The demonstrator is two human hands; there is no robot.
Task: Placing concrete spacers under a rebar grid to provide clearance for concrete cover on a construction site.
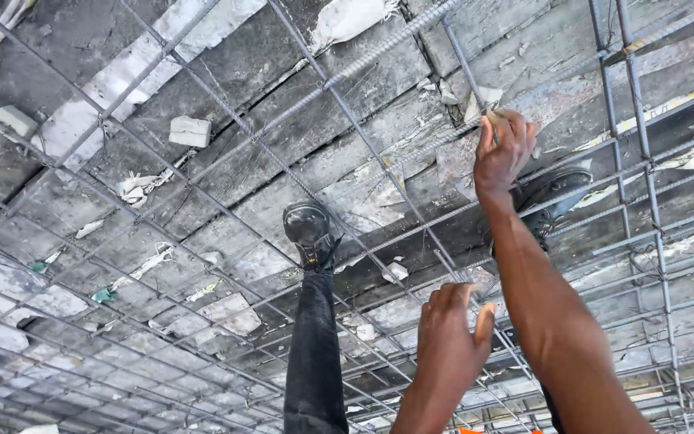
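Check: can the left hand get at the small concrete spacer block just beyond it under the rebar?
Probably yes. The left hand is close to the spacer block, with open gaps in the rebar mesh and nothing between them.

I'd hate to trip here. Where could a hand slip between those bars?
Widest open squares lie between the rebar grid bars by the white spacer block. Near the right hand and left hand, bars, the boot and small blocks crowd together.

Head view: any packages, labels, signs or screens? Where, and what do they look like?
No labels, signs or screens.
Sack: top centre, under the rebar grid, crumpled, white.
Torn wrapping scraps: left of centre on the boards, white, shredded.
Right hand and left hand hold the bars, no package.
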